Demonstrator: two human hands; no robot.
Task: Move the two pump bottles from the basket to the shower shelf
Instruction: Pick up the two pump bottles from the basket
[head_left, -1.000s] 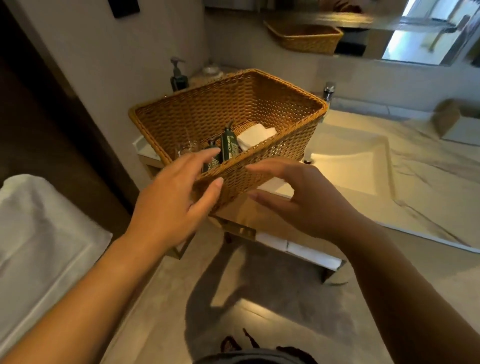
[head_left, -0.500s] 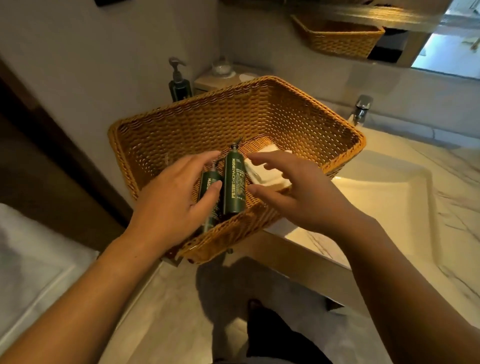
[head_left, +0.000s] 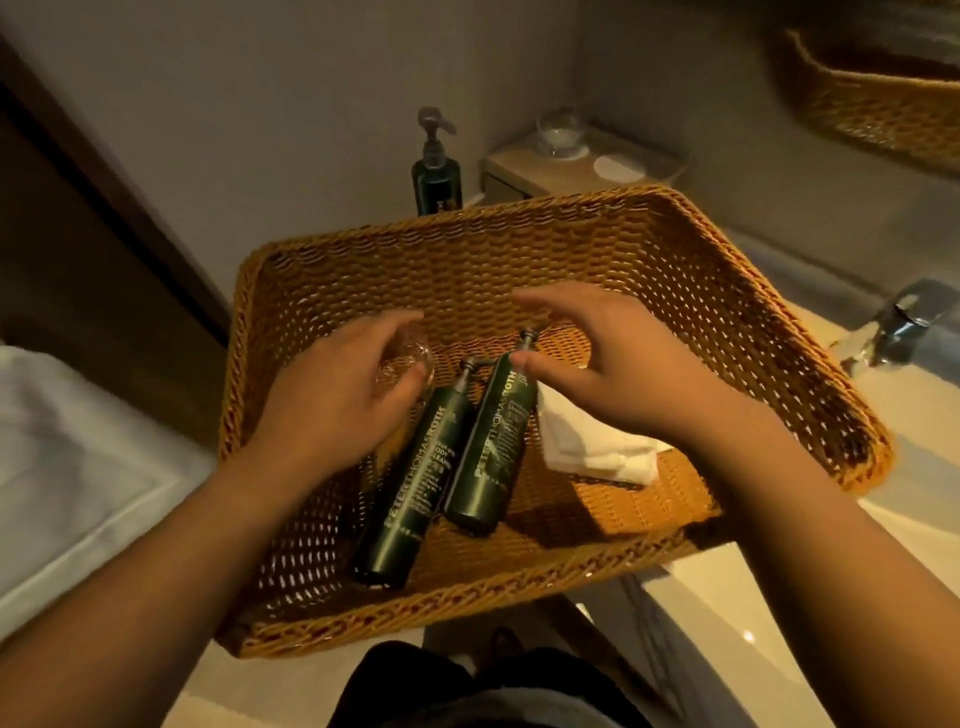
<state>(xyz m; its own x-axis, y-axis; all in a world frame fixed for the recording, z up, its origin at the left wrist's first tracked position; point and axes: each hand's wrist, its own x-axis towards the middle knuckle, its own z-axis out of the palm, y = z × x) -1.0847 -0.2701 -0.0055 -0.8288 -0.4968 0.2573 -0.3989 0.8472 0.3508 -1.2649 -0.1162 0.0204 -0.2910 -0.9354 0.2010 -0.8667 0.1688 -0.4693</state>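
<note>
Two dark green pump bottles lie side by side in the wicker basket (head_left: 649, 234), pump heads pointing away from me. The left bottle (head_left: 410, 483) is lower, and the right bottle (head_left: 491, 447) rests partly against it. My left hand (head_left: 337, 405) hovers just left of the left bottle's pump, with fingers and thumb curved over a clear glass (head_left: 402, 358); I cannot tell whether they touch it. My right hand (head_left: 613, 374) is spread over the right bottle's pump head, its thumb tip at the bottle's neck. The shower shelf is not in view.
A folded white cloth (head_left: 592, 452) lies in the basket under my right hand. Behind the basket stand a third pump bottle (head_left: 435, 179) and a tray with a glass (head_left: 561, 132). A tap (head_left: 904, 322) and basin are at the right, with white towels (head_left: 78, 467) at the left.
The view has dropped closer over the basket. Both hands went from its front rim down inside, over the bottles. The left hand now sits over the glass and the right over the right bottle's pump.
</note>
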